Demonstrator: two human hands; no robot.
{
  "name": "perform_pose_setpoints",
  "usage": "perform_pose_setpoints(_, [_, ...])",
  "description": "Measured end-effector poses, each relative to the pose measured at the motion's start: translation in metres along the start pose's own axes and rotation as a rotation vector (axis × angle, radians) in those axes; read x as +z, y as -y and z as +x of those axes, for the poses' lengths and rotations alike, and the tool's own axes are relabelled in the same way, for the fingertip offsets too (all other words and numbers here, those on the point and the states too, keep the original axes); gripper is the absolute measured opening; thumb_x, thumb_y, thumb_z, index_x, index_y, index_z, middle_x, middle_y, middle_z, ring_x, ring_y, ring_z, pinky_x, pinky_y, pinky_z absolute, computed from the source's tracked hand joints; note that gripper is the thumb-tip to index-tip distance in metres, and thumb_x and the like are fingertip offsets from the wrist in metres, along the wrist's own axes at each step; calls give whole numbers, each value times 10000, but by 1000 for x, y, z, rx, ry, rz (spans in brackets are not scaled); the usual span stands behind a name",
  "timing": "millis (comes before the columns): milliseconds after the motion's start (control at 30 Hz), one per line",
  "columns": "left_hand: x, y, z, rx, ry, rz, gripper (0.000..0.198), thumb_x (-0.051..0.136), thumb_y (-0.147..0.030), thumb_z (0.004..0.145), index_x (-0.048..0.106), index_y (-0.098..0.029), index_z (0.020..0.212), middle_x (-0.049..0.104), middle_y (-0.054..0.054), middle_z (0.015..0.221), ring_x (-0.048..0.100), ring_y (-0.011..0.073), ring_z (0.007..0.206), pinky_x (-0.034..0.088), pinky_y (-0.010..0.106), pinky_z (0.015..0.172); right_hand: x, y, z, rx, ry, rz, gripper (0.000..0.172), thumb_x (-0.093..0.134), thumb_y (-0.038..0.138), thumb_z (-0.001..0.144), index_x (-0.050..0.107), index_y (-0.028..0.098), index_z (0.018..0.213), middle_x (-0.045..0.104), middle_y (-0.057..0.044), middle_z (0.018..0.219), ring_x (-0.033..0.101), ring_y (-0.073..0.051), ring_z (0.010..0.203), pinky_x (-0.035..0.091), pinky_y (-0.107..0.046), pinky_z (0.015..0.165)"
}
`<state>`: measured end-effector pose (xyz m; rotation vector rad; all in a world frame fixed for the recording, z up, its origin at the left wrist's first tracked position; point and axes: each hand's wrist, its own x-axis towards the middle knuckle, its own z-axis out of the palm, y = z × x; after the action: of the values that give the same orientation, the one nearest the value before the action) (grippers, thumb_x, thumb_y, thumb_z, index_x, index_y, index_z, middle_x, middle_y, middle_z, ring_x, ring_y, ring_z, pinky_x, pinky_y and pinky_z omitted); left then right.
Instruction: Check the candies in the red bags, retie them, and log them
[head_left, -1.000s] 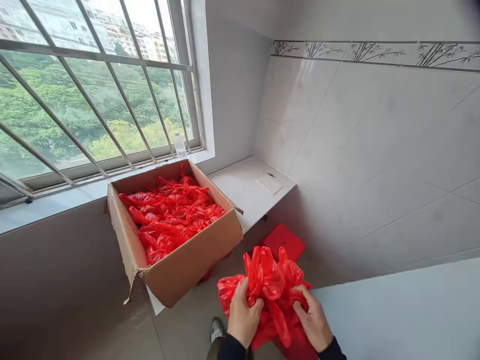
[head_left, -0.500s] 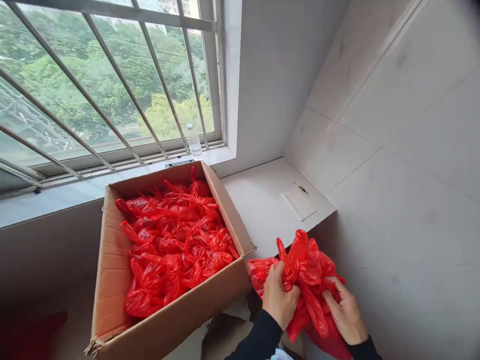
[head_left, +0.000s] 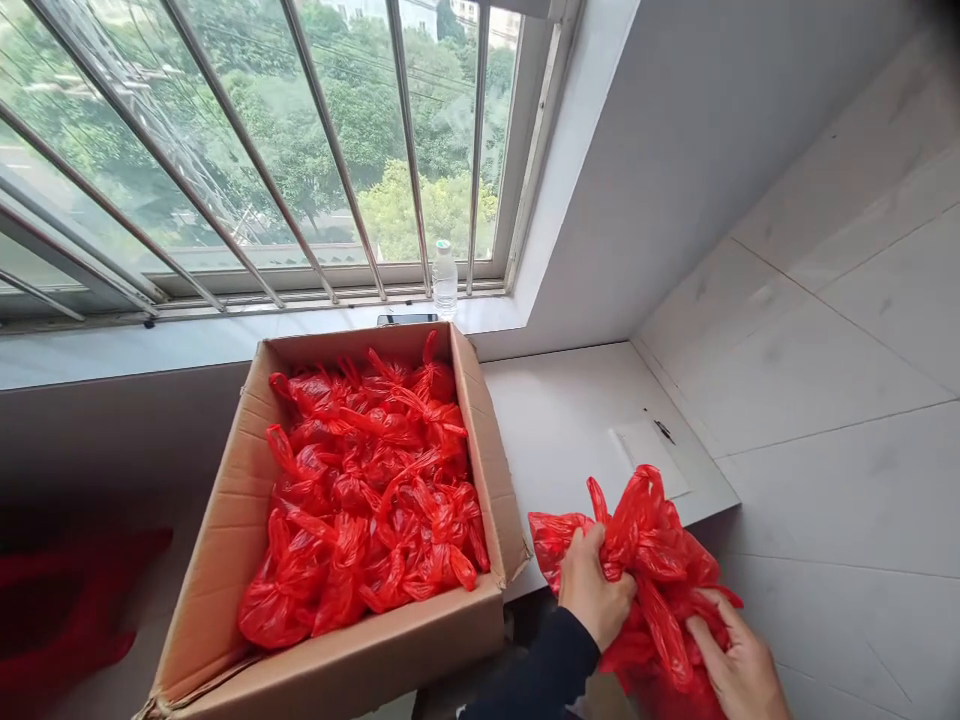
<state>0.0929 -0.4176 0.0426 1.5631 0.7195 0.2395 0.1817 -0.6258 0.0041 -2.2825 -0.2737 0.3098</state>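
Observation:
A bunch of red plastic bags (head_left: 656, 545) hangs between my two hands at the lower right, beside the box. My left hand (head_left: 596, 590) is closed around the gathered plastic on its left side. Fingers of my right hand (head_left: 739, 655) pinch the plastic on its right side. Loops and loose ends stick up above my hands; the lower part runs out of view at the bottom. To the left, an open cardboard box (head_left: 491, 490) is filled with several knotted red plastic bags (head_left: 367, 490).
A white ledge (head_left: 555, 400) beyond my hands bears a flat white sheet (head_left: 649, 455) and a small dark object (head_left: 664, 431). On the windowsill stand a clear bottle (head_left: 445, 280) and a flat dark item (head_left: 406, 320). Red material (head_left: 75, 610) lies low at the left.
The view has turned left, so box, window and ledge sit further right in the picture. Both hands keep their hold on the red bags, and my right hand has shifted slightly lower.

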Motion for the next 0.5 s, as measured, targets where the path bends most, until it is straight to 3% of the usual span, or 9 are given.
perform_pose_setpoints(133, [13,9,25,-1,-17,-58,272,572,-81,621,644,-210,850,620,39,872,571,227,859,416,327,794,7,10,22,-20,51,20,351,638,490,769,705,202,958,766,-73,920,721,-267,835,589,-326,753])
perform_pose_setpoints(233, [24,26,50,-17,-98,-125,275,564,-127,685,654,-214,930,632,66,939,588,258,944,419,351,876,25,24,59,-110,153,46,284,571,393,843,685,181,994,760,-87,961,718,-267,893,575,-357,829])
perform_pose_setpoints(400, [44,63,108,-148,-386,-208,240,602,-297,737,657,-218,957,645,77,938,618,299,961,460,392,885,75,34,155,-298,268,-78,181,477,225,858,640,183,923,720,-51,854,690,-209,806,550,-302,765])
perform_pose_setpoints(500, [52,76,164,-222,-568,-205,257,622,-361,735,650,-219,947,667,63,889,644,297,907,491,399,847,112,45,227,-394,345,-93,165,473,161,825,631,195,853,676,-34,811,655,-196,776,530,-296,748])
